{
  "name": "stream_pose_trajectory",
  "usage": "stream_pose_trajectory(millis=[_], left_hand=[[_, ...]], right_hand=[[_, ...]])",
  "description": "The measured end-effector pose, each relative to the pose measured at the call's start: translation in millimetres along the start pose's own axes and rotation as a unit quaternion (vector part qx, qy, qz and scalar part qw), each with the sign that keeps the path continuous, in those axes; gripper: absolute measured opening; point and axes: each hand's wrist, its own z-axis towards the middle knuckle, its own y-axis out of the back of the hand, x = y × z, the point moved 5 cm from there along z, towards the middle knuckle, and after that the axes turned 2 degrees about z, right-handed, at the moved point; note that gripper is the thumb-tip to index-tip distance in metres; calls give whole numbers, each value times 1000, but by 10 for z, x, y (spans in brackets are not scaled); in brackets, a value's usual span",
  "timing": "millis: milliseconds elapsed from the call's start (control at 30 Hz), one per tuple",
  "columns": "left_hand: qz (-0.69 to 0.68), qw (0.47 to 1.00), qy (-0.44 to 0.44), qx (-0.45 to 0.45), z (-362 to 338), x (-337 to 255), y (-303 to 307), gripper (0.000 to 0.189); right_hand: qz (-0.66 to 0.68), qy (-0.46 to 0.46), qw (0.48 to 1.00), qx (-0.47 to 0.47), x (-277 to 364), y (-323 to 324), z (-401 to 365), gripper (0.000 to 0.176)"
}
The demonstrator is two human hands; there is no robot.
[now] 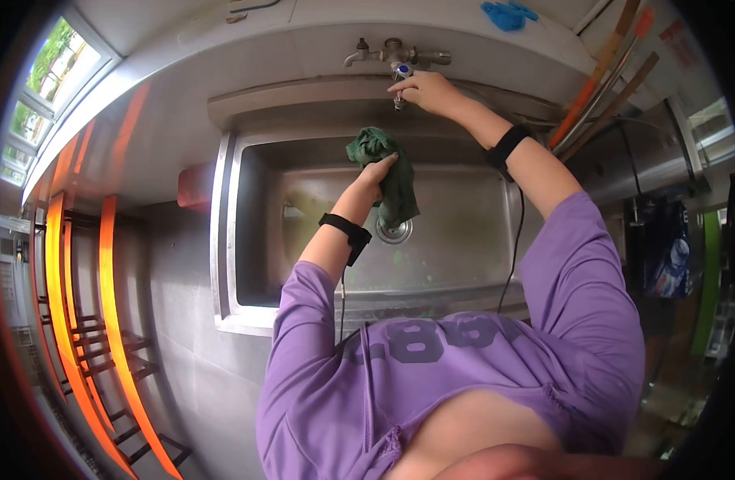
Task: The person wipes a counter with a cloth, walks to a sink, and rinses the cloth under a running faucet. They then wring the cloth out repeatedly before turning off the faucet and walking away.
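A bunched green cloth [396, 192] hangs from my left hand [377, 171], which is closed around it over the steel sink [463, 276]. The cloth's lower end hangs above the drain [394, 231]. Up at the wall, my right hand [431, 92] has its fingers on the tap [399, 99], just below a knob with a blue centre [404, 70]. My right thumb and fingers are closed at the tap's handle, with part of the grip hidden. No water stream can be made out.
Blue gloves or a blue crumpled wrapper [508, 14] lie on the ledge above. Long-handled poles [598, 80] lean at the right. Orange-topped benches or tables [115, 320] stand at the left. A red object [195, 187] sits beside the sink. Thin cables run from both wristbands.
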Motion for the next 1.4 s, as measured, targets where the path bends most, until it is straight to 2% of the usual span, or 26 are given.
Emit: stream_pose_trajectory(millis=[33,133,233,333,400,433,467,533,633,733,767,867,967,1067,1167,1267,1367,1400], left_hand=[[15,1000,-21,-14,20,-8,25,41],[51,997,-19,-46,46,-59,50,45],[143,986,-86,-26,-69,-208,-65,46],[274,950,-132,-76,65,-273,-36,54],[355,917,-144,-111,-2,-367,-87,57],[395,898,-150,-127,-27,-406,-109,59],[418,884,-160,-134,25,-403,-87,61],[459,857,-180,-149,137,-402,-37,66],[474,839,-235,-128,11,-392,-153,65],[436,851,-242,-165,-208,-502,-225,66],[432,849,-249,-172,-212,-500,-184,70],[421,845,-273,-186,-154,-496,-98,85],[491,778,-308,-242,-212,-590,-50,97],[478,760,-400,-186,-106,-605,13,107],[456,760,-448,-118,-44,-551,-10,109],[420,832,-344,-112,2,-528,-9,105],[437,820,-319,-185,-37,-526,-5,92],[437,814,-321,-208,-23,-554,13,87]], right_hand=[[-9,34,999,17,47,65,-43,31],[58,136,989,-25,-131,103,-77,34],[150,137,963,-179,-158,109,-312,37],[203,61,931,-298,-507,-245,-565,39],[191,-11,958,-216,-760,-687,-590,42],[188,-64,965,-173,-783,-847,-638,52],[177,-70,969,-157,-912,-1081,-625,64],[371,-167,911,-64,-869,-1275,-602,69],[541,-201,816,-11,-768,-1454,-554,65],[577,-273,769,19,-900,-1553,-442,59],[580,-300,757,2,-950,-1575,-445,48],[635,-309,707,-32,-994,-1574,-374,32],[661,-293,690,-42,-1154,-1607,-325,21],[692,-290,660,-18,-1131,-1540,-354,20],[712,-248,656,23,-1129,-1566,-303,21],[655,-238,717,-13,-1167,-1539,-275,23],[602,-217,767,-49,-1306,-1548,-252,32],[555,-204,805,-35,-1270,-1493,-239,40]])
